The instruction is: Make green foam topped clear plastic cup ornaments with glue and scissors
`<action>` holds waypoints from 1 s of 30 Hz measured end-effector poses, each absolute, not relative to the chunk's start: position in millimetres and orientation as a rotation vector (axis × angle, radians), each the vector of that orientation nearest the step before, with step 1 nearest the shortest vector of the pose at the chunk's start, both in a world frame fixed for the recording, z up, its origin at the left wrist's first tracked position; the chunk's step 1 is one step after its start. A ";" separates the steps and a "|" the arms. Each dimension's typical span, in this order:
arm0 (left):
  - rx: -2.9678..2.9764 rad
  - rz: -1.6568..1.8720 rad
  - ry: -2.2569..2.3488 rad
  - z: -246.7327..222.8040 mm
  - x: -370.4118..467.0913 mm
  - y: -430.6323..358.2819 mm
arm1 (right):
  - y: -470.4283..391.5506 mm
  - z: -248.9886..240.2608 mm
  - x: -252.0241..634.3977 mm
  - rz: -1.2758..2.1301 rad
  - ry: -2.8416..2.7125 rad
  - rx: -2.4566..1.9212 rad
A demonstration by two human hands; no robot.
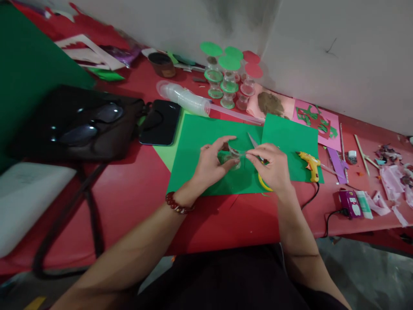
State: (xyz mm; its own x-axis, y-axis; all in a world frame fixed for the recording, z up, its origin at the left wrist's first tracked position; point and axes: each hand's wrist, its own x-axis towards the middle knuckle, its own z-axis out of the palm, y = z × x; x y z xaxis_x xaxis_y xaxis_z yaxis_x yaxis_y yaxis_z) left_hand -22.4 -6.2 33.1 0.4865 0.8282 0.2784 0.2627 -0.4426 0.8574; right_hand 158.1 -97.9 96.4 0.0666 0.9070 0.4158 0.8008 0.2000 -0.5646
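- Plastic piece (238, 152), clear and curved, is between the two hands, above the green sheet (200, 133).
- Left hand (211, 162) curls around it, thumb and fingers apart with the plastic between them.
- Right hand (271, 163) pinches its edge between thumb and fingertips.
- Yellow-handled scissors (264, 183) are partly hidden by the right hand.
- Yellow glue gun (311, 165) lies farther right, near the edge of a second green sheet (287, 133).
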 end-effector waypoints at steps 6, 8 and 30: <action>2.005 0.858 0.857 33.1 -22.6 -4.5 | -100.2 94.7 164.4 0.032 -1.998 -1.597; 2.052 0.842 0.856 32.3 -22.0 -4.4 | -100.6 93.8 166.6 0.011 -2.092 -1.617; 2.164 0.754 0.875 30.6 -20.7 -5.5 | -98.3 97.8 171.0 -0.002 -2.320 -1.510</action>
